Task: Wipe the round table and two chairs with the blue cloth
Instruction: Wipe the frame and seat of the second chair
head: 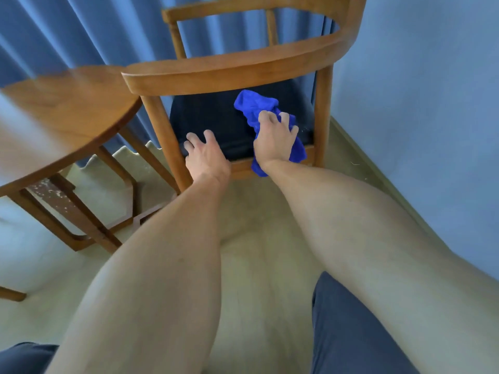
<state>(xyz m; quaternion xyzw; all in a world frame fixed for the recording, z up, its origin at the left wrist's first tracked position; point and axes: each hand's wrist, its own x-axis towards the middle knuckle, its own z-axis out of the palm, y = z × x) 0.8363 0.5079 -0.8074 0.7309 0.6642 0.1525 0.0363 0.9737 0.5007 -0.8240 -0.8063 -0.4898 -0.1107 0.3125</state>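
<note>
— Wood all round you: where is the cloth?

— The blue cloth (253, 106) lies bunched on the dark seat (210, 122) of the chair (229, 66) in front of you, toward the seat's right side. One end is heaped up on the cushion, the other trails over the front edge of the seat, below your wrist.

— And your right hand?

— Your right hand (275, 136) presses down on the cloth with the fingers spread and curled into the fabric, so it is holding the cloth against the seat. The thumb side hangs near the seat's front rail.

— What about your left hand?

— Your left hand (208, 155) rests at the front left corner of the seat, just beside the chair's front left leg. Its fingers are spread wide and flat on the cushion, gripping nothing. It sits apart from the cloth, with bare dark seat between the two hands.

— Where is the table?

— The round table (62, 117) stands to your left, its rim close to the chair's curved wooden armrest; whether they touch, you cannot tell from this angle. The tabletop is blurred. Its crossed wooden base shows beneath, on the pale floor (259, 238).

— Anything behind the chair?

— A blue curtain (81, 31) hangs behind the chair and table, and a plain wall (421, 103) runs along your right.
</note>
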